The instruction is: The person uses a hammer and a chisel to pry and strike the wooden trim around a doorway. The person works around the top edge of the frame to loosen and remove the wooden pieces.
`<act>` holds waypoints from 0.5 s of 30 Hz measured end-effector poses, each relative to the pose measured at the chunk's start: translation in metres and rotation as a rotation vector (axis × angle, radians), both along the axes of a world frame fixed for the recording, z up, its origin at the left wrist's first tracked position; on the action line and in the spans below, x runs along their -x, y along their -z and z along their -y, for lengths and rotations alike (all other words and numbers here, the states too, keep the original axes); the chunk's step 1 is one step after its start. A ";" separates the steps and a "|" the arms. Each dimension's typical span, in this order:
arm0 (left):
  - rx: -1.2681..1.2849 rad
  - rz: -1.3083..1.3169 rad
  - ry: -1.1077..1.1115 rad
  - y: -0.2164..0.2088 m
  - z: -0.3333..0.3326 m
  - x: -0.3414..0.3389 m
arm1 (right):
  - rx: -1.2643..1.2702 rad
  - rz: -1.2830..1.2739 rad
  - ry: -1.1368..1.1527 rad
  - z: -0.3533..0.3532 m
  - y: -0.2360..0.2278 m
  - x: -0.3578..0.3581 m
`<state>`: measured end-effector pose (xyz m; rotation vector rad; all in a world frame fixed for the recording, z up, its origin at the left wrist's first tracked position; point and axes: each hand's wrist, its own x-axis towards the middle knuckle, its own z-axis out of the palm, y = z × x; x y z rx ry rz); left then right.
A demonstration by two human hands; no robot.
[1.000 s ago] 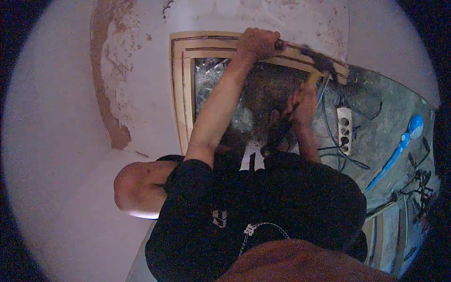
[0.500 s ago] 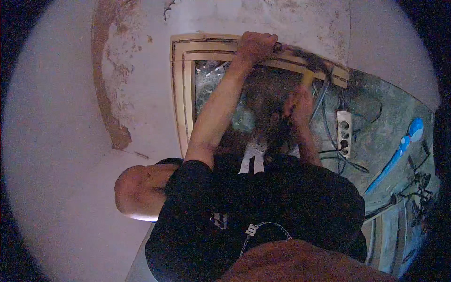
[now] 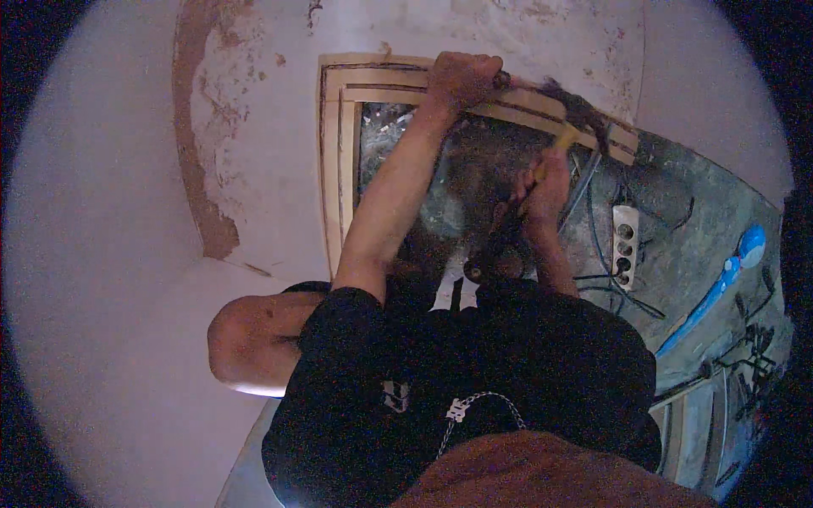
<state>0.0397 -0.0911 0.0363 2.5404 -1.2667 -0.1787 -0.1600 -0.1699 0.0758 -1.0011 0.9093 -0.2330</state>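
Note:
My left hand is closed in a fist on the top rail of a light wooden frame with dark grooves. It grips a hand tool with a dark round handle end; the tool's kind is hidden. My right hand, lower and to the right, is wrapped round a hammer with a yellow shaft. The hammer's dark grip runs down toward my body, and its dark, blurred head is near the rail's right part.
A white power strip with dark cables lies on the dusty floor at the right. Farther right is a long blue object, near dark tangled pieces. A wall with patchy plaster rises behind the frame.
The view has shifted slightly, so the frame and power strip sit a little farther right. The hammer has changed angle, and its grip end now shows near my legs. Both hands keep their hold.

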 end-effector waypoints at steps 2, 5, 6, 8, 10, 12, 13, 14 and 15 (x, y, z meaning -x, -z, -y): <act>-0.014 0.003 -0.001 -0.004 0.000 -0.003 | -0.050 -0.038 0.026 0.001 -0.006 -0.004; 0.026 0.034 0.001 0.004 -0.002 -0.002 | -0.039 -0.043 -0.134 -0.003 0.001 -0.003; 0.028 0.020 0.006 0.002 -0.005 -0.004 | -0.024 -0.036 -0.219 -0.006 0.003 -0.004; 0.034 0.002 0.007 -0.001 -0.006 -0.003 | -0.024 -0.021 -0.164 -0.003 0.002 0.000; 0.035 0.005 -0.006 -0.002 -0.007 -0.004 | -0.020 -0.013 -0.076 -0.002 -0.007 -0.003; 0.089 0.072 -0.003 0.000 -0.007 -0.004 | -0.004 -0.024 0.059 -0.002 -0.014 -0.005; 0.119 0.105 0.002 0.002 -0.006 -0.003 | 0.005 -0.025 -0.047 -0.003 -0.010 -0.005; 0.122 0.123 0.013 0.003 -0.006 -0.006 | 0.013 -0.026 -0.153 -0.005 -0.003 -0.004; 0.121 0.138 0.022 0.004 -0.008 -0.009 | 0.019 -0.030 -0.260 -0.008 0.000 -0.003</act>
